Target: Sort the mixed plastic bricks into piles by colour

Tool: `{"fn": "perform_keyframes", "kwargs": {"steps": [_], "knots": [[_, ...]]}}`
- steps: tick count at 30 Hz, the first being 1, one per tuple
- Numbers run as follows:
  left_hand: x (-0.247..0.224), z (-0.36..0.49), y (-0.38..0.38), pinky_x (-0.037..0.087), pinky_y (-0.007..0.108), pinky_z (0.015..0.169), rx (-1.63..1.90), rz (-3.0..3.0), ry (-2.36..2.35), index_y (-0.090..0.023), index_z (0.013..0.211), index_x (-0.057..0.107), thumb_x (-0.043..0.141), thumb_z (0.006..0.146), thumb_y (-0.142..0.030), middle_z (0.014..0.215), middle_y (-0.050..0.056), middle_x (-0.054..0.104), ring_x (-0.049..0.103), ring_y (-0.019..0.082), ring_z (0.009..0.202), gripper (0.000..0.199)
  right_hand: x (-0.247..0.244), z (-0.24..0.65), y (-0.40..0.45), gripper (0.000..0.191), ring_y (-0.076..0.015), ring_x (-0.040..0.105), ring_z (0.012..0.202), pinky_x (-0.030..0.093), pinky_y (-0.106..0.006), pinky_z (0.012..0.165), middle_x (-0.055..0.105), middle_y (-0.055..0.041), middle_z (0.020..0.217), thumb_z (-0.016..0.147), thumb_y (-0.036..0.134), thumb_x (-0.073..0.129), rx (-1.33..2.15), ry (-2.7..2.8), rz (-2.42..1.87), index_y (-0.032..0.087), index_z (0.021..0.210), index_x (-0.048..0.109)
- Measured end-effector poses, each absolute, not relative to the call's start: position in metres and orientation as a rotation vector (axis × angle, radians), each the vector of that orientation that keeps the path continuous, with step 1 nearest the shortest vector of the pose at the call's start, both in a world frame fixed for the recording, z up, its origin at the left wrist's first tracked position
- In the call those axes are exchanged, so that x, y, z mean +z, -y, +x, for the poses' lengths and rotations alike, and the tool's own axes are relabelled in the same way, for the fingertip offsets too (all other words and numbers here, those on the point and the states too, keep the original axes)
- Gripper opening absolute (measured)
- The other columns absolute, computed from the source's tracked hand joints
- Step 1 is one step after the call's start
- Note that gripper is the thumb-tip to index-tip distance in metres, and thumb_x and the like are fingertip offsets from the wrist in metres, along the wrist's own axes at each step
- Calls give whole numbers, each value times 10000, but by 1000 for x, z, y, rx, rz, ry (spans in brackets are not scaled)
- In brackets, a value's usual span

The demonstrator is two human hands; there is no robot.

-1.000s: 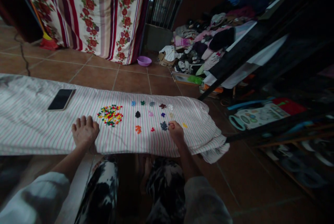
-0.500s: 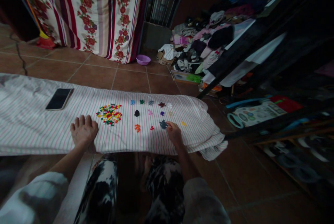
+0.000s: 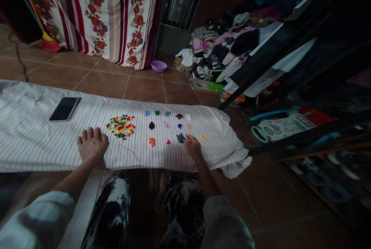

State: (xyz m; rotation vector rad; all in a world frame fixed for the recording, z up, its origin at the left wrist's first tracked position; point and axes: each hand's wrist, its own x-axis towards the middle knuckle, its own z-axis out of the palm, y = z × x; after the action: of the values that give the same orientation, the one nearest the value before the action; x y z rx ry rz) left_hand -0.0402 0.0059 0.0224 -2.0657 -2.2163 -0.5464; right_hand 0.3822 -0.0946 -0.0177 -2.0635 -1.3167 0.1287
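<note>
My left hand [image 3: 92, 144] lies palm down on the striped cloth [image 3: 136, 158], fingers slightly apart, left of a mixed pile of small red, yellow, green and white pieces [image 3: 120, 127]. My right hand [image 3: 192, 145] is closed in a pinch at the right edge of a dark grey cluster [image 3: 181, 138]; whatever is between its fingertips is too small to make out. Around it lie small single-colour clusters, among them a red one [image 3: 168, 142], an orange one [image 3: 152, 142], a purple one [image 3: 180, 126], a cream one [image 3: 189, 126] and a yellow one [image 3: 203, 137].
A phone [image 3: 64, 109] lies on the cloth at the left. Farther back are blue [image 3: 147, 113], green [image 3: 157, 113], brown [image 3: 179, 116] and black [image 3: 151, 125] clusters. Beyond, a purple basin [image 3: 159, 66] and heaped clothes [image 3: 220, 48] are on the floor.
The view has shifted very slightly. Both hands keep nearly the same places, the right one still pinched beside the dark grey cluster.
</note>
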Motion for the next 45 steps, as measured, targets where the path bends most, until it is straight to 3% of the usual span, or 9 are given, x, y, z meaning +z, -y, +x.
{"fn": "perform_keyframes", "kwargs": {"steps": [15,21,29,35,45], "knots": [[9,-43,-11,234,501,1095,-558,-2022,2249,-137,1294,532,286,903,-347,1406,173,484,343,332,1357,507,-7,357,94,283,-222,598,851,517,-385,809,665,-121,910,789,229,417,-162,1456,-1883,160,906,664],[6,-43,-12,230,507,1107,-523,-2004,2241,-126,1323,520,302,907,-349,1437,174,469,346,342,1365,520,15,297,72,300,-207,616,899,510,-350,836,681,-98,944,847,210,410,39,1636,-1720,182,931,696],[9,-42,-13,232,513,1118,-534,-1994,2256,-134,1336,521,336,904,-340,1441,168,474,353,338,1373,513,8,187,37,325,-180,620,924,507,-300,856,662,-71,994,855,163,465,418,1919,-1557,212,1076,697],[6,-42,-14,220,512,1126,-568,-1995,2258,-125,1342,519,327,913,-344,1442,172,474,340,338,1384,519,9,143,14,378,-198,604,968,497,-314,859,631,-89,1083,879,179,475,422,2062,-1678,223,1221,628],[1,-43,-16,224,514,1124,-545,-1983,2233,-133,1335,521,335,916,-353,1441,167,477,350,345,1378,508,8,131,7,283,-192,599,991,483,-285,833,625,-69,1091,883,167,508,323,2096,-1758,245,1130,623]]}}
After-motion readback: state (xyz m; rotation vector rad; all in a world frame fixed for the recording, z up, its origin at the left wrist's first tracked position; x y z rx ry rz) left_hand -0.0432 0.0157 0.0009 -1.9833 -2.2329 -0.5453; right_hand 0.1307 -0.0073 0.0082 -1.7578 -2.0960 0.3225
